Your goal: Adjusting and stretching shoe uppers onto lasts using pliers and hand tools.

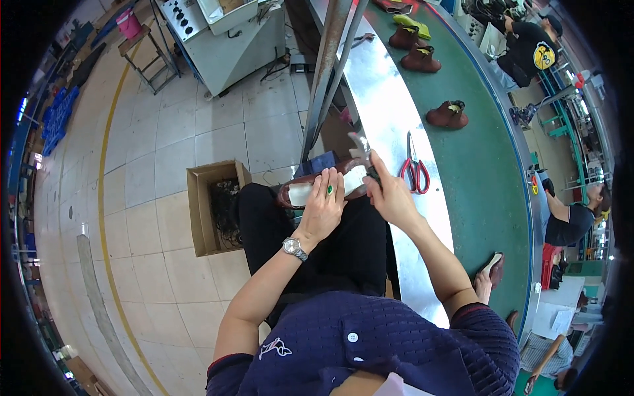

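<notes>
A brown shoe (pixel 300 195) with a pale, whitish underside turned up lies across my lap. My left hand (pixel 321 204) presses over its middle, fingers close together and holding it. A ring with a green stone and a wristwatch are on this hand and wrist. My right hand (pixel 393 198) is closed around the dark handle of a metal-headed hand tool (pixel 360 146), at the shoe's right end. The tool's head is bright metal; its exact kind is not clear. Whether it touches the shoe cannot be made out. Red-handled scissors (pixel 415 173) lie on the metal ledge to the right.
Brown shoes (pixel 448 115) sit on the green conveyor belt (pixel 479 178) beyond the metal ledge (pixel 389 86). Another person's hand (pixel 484 288) holds a shoe there. A cardboard box (pixel 200 224) stands left of my legs. A metal post (pixel 323 79) rises ahead.
</notes>
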Demonstrator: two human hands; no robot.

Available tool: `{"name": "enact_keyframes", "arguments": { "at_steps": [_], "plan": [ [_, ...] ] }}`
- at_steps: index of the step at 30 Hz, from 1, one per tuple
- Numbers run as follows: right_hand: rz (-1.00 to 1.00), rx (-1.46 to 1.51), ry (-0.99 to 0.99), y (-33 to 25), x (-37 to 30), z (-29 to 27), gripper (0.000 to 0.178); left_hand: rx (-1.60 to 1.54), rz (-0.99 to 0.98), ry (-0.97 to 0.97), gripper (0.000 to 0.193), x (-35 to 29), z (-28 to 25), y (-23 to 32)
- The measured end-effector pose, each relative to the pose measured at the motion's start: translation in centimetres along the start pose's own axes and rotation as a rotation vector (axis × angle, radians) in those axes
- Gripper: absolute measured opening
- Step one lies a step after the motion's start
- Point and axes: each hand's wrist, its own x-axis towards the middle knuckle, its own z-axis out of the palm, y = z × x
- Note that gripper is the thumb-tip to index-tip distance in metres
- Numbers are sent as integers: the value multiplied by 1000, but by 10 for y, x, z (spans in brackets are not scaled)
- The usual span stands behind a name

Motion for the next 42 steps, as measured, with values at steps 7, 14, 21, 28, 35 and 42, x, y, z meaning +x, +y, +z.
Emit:
{"name": "enact_keyframes", "arguments": {
  "at_steps": [7, 14, 21, 28, 35, 42],
  "plan": [
    [-56, -247, -170, -7, 0, 0, 59, -14, 9, 32, 60, -1, 2, 0],
    [-50, -417, -319, -18, 2, 4, 59, 18, 43, 114, 38, -7, 5, -3],
    [35, -323, -227, -12, -6, 22, 59, -447, -323, -62, 47, 13, -27, 1],
    [-53, -327, -244, -24, 3, 7, 66, 148, -59, -159, 50, -4, -36, -20],
    [-56, -337, -177, -31, -4, 30, 65, 301, 8, -94, 52, -17, -24, -18],
    [-68, -205, -36, -41, -2, 39, 68, 234, 22, 27, 48, -20, -20, -22]
  ]
}}
